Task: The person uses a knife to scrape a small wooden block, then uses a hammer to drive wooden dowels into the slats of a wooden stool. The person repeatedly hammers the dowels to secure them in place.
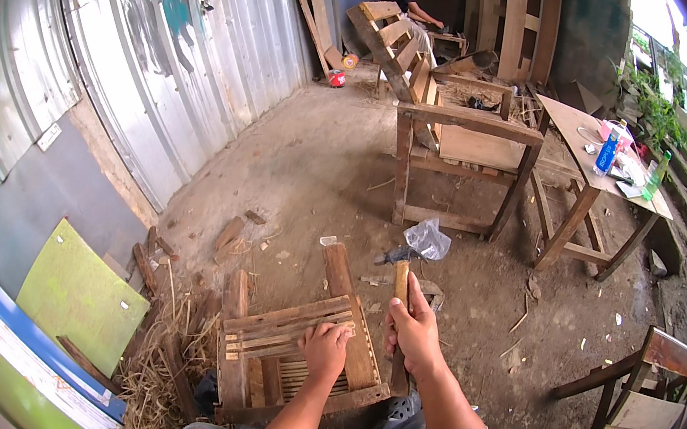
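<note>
Low in front of me stands a wooden chair frame (361,354), its legs and rails dark and weathered, with a row of thin bars inside. Several loose wooden slats (264,335) with pale ends lie across it. My left hand (325,349) is on the slats near their right ends, fingers curled over them. At the frame's right side, my right hand (415,330) is wrapped round a narrow wooden bar (401,280) held nearly upright. The bar has a pale upper end and a darker lower part. A dark object (394,256) shows just beyond its top; its kind is unclear.
A clear plastic bag (428,239) lies on the dirt floor ahead. Beyond it stands a wooden armchair frame (470,127); a table (573,127) with bottles is at right. A slatted chair (635,422) is at lower right, straw and scraps (162,364) at left. A person (416,9) sits far back.
</note>
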`<action>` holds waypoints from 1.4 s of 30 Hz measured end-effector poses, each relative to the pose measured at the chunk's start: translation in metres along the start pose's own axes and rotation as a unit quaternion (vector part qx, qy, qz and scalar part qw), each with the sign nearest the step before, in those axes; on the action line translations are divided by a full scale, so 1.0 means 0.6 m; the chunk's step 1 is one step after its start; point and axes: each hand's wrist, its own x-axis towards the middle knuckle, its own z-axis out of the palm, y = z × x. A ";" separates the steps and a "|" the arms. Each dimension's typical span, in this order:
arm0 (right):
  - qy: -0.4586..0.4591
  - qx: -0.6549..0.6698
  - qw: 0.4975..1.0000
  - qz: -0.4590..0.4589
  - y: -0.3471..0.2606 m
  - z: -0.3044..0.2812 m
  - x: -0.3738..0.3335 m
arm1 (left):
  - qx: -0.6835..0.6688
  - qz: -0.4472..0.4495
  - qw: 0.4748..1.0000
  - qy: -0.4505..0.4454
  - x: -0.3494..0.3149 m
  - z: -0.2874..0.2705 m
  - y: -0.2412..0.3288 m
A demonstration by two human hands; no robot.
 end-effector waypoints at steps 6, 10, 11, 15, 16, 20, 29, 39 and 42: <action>-0.017 -0.015 1.000 -0.014 -0.009 -0.002 -0.013 | -0.013 -0.014 1.000 -0.007 0.001 -0.001 0.003; -0.028 -0.229 0.970 -0.075 -0.014 -0.005 -0.019 | 0.004 -0.016 1.000 -0.016 0.006 -0.006 0.006; -0.037 -0.301 0.947 -0.106 -0.015 -0.006 -0.017 | 0.022 -0.026 0.999 -0.039 0.006 -0.008 0.006; -0.088 -0.492 0.846 -0.184 -0.009 -0.023 -0.027 | -0.019 -0.012 1.000 -0.015 0.003 -0.010 0.005; -0.107 -0.523 0.835 -0.134 -0.008 -0.031 -0.028 | -0.023 -0.013 1.000 -0.015 0.005 -0.010 0.005; -0.115 -0.573 0.801 -0.129 0.024 -0.049 -0.044 | -0.040 -0.002 0.999 -0.002 0.005 -0.010 0.004; -0.113 -0.593 0.774 -0.193 0.083 -0.062 -0.047 | -0.028 0.000 0.999 0.016 0.005 -0.008 0.003; -0.111 -0.603 0.772 -0.168 0.087 -0.063 -0.052 | -0.034 0.000 0.999 0.029 0.005 -0.008 0.005; -0.119 -0.615 0.763 -0.159 0.088 -0.065 -0.051 | -0.043 -0.007 0.999 0.023 0.005 -0.008 0.005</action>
